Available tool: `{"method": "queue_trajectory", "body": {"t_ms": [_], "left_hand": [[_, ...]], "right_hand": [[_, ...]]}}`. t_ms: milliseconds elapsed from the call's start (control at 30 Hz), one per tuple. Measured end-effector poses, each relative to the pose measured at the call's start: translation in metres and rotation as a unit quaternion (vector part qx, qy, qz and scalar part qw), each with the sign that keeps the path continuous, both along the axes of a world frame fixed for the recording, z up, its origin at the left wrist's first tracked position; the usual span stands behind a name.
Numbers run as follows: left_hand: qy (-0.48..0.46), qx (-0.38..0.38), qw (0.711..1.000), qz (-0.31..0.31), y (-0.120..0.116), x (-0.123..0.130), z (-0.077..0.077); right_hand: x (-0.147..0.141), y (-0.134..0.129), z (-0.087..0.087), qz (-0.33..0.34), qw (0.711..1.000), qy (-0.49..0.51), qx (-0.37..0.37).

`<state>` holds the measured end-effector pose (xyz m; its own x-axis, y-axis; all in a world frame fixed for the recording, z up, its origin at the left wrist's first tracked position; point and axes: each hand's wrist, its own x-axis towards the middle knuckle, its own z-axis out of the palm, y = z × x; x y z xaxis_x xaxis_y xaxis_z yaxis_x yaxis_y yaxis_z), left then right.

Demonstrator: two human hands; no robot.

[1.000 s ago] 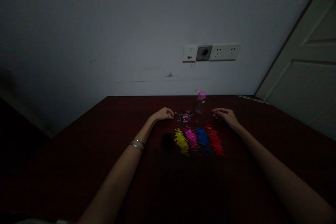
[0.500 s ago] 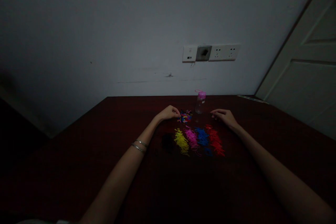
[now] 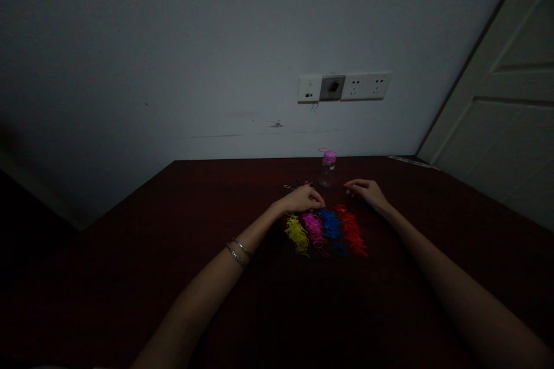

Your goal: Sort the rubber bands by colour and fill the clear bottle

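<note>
My left hand [image 3: 302, 199] reaches over the far end of the sorted piles, with thumb and fingers pinched at the top of the blue elastic bands [image 3: 331, 223]. Whatever is in the pinch is too small to make out. Beneath and behind this hand, a mixed heap of coloured elastic bands [image 3: 296, 187] is partly hidden. Pink elastic bands [image 3: 314, 227] and yellow elastic bands [image 3: 297, 235] lie in rows nearer me. My right hand [image 3: 366, 191] rests beyond the red elastic bands [image 3: 352, 230], its fingers loosely stretched and slightly apart, with nothing visible in them.
A clear bottle with a pink lid [image 3: 329, 168] stands behind the piles, between my hands. The dark red table [image 3: 216, 184] meets a wall with sockets [image 3: 366, 86]. A white door [image 3: 511, 104] is at the right. The light is dim.
My left hand has moved right and slightly nearer, from the mixed heap to the top of the blue pile. My right hand stays in place. The view has shifted slightly.
</note>
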<state>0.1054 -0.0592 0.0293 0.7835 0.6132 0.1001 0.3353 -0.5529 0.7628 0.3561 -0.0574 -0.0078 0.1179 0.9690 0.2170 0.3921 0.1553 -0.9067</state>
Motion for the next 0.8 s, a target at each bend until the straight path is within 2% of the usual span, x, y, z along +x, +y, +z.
{"method": "queue_trajectory", "body": {"t_ms": [100, 200, 300, 400, 533, 667, 800], "left_hand": [[-0.023, -0.018, 0.999, 0.017, 0.002, -0.003, 0.001], [-0.061, -0.031, 0.996, 0.062, 0.009, -0.010, 0.002], [-0.113, -0.037, 0.983, 0.142, 0.025, -0.023, 0.000], [-0.165, -0.030, 0.957, 0.238, 0.044, -0.041, -0.005], [-0.203, -0.064, 0.914, 0.345, 0.061, -0.070, -0.017], [-0.216, -0.115, 0.893, 0.378, 0.067, -0.092, -0.027], [-0.230, -0.139, 0.884, 0.381, 0.069, -0.099, -0.031]], "right_hand": [[0.000, 0.001, 0.000, 0.002, 1.000, -0.001, -0.005], [-0.001, 0.000, 0.001, 0.001, 1.000, -0.002, -0.003], [-0.004, -0.002, 0.004, -0.004, 1.000, 0.009, 0.017], [-0.010, -0.004, 0.007, -0.003, 0.999, 0.004, 0.039], [-0.026, -0.005, 0.014, 0.061, 0.992, -0.092, 0.054], [-0.053, -0.008, 0.020, 0.139, 0.964, -0.221, 0.051], [-0.080, -0.015, 0.024, 0.120, 0.929, -0.343, 0.068]]}}
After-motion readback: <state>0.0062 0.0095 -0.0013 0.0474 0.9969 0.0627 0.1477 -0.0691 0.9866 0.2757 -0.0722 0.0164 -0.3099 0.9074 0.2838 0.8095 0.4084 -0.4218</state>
